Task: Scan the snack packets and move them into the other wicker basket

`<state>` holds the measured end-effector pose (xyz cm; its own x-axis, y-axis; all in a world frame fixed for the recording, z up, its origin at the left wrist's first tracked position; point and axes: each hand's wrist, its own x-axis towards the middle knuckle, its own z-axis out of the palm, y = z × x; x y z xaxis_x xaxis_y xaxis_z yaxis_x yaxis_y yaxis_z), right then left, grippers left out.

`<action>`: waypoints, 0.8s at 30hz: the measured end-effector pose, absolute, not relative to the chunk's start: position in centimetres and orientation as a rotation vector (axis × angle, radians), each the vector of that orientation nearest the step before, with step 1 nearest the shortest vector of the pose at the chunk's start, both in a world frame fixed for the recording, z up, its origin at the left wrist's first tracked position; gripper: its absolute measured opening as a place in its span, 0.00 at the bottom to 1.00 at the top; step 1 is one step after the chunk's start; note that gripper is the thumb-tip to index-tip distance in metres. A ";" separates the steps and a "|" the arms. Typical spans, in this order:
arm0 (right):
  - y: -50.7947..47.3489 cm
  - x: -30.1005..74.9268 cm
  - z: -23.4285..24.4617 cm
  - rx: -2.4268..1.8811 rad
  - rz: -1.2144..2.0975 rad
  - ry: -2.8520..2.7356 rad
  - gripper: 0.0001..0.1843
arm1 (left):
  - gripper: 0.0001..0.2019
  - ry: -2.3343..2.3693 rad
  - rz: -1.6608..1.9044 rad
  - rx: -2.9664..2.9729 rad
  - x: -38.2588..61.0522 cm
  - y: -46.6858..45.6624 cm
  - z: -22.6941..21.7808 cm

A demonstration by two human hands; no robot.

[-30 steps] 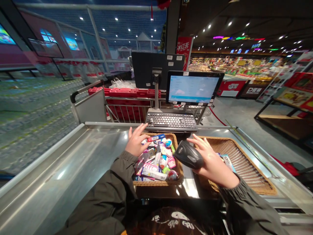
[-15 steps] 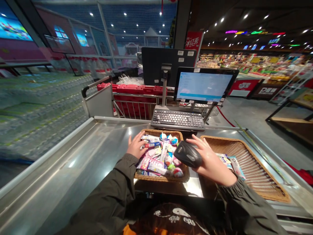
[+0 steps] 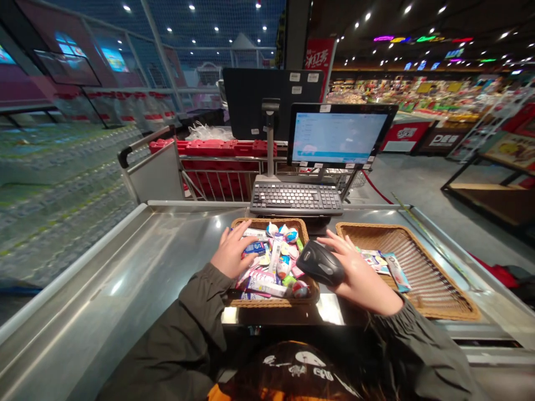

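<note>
My left hand (image 3: 232, 252) reaches over the left side of a wicker basket (image 3: 267, 303), fingers spread. Its fingertips lie at a small blue packet (image 3: 256, 249); whether they press on it I cannot tell. Sweets fill the basket: wrapped bars (image 3: 267, 284), tubes, and round candy eggs (image 3: 284, 266) in blue, white and red. In my right hand (image 3: 357, 278) is a black handheld barcode scanner (image 3: 320, 263), its head pointing left over the basket's right edge. Beyond that hand, a second wicker basket (image 3: 443, 289) contains a few flat packets (image 3: 397, 272) on its left side.
Behind the baskets stand a keyboard (image 3: 296, 197) and a lit screen (image 3: 343, 136). A dark monitor back (image 3: 246, 106) rises on a post. The steel counter (image 3: 167, 250) has raised edges. Past it are a shopping cart (image 3: 225, 178) and stacked bottles (image 3: 79, 178) at left.
My left hand has moved slightly further over the sweets, its fingers now by the blue packet. The view has shifted a little; my right hand still holds the scanner in much the same place.
</note>
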<state>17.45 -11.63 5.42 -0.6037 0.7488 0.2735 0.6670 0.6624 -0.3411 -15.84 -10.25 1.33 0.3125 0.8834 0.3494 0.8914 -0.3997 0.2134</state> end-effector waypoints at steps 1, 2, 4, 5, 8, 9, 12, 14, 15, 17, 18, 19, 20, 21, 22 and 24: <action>-11.6 18.1 5.4 -1.135 0.289 -2.465 0.27 | 0.13 -1.655 -0.661 -2.575 -14.9 -10.0 1.9; -11.6 18.9 5.5 -1.163 0.288 -2.441 0.27 | 0.13 -1.601 -0.671 -2.620 -13.8 -9.7 2.4; -11.5 20.8 5.5 -1.228 0.273 -2.388 0.26 | 0.14 -1.499 -0.677 -2.713 -11.4 -9.0 3.0; -11.5 22.0 5.6 -1.259 0.258 -2.358 0.26 | 0.14 -1.454 -0.674 -2.756 -10.1 -8.6 3.3; -11.6 26.1 5.5 -1.316 0.211 -2.258 0.27 | 0.15 -1.322 -0.644 -2.876 -6.0 -6.9 3.5; -11.6 27.5 5.4 -1.338 0.193 -2.214 0.29 | 0.15 -1.279 -0.626 -2.915 -4.4 -6.3 3.4; -11.8 31.5 5.2 -1.397 0.124 -2.089 0.33 | 0.15 -1.180 -0.536 -3.023 0.7 -4.2 3.0; -11.9 33.7 5.0 -1.439 0.076 -2.027 0.34 | 0.15 -1.140 -0.448 -3.071 4.4 -3.0 2.5; -12.0 34.6 4.9 -1.460 0.057 -2.003 0.34 | 0.15 -1.128 -0.402 -3.085 6.3 -2.4 2.2; -12.2 36.2 4.7 -1.493 0.039 -1.965 0.33 | 0.14 -1.123 -0.307 -3.093 9.7 -1.1 1.6; -12.3 36.9 4.6 -1.501 0.041 -1.953 0.32 | 0.14 -1.125 -0.260 -3.089 11.2 -0.5 1.2; -12.4 37.6 4.5 -1.509 0.048 -1.940 0.32 | 0.13 -1.125 -0.219 -3.080 12.5 0.1 0.7; -12.4 38.3 4.3 -1.521 0.059 -1.928 0.32 | 0.13 -1.123 -0.183 -3.067 13.7 0.7 0.3; -12.4 38.9 4.2 -1.534 0.072 -1.918 0.32 | 0.12 -1.117 -0.153 -3.052 14.7 1.3 -0.2; -12.5 39.6 4.0 -1.551 0.082 -1.907 0.32 | 0.12 -1.108 -0.127 -3.038 15.6 1.8 -0.6; -12.4 41.0 3.5 -1.597 0.097 -1.891 0.32 | 0.11 -1.080 -0.075 -3.020 17.0 2.7 -1.6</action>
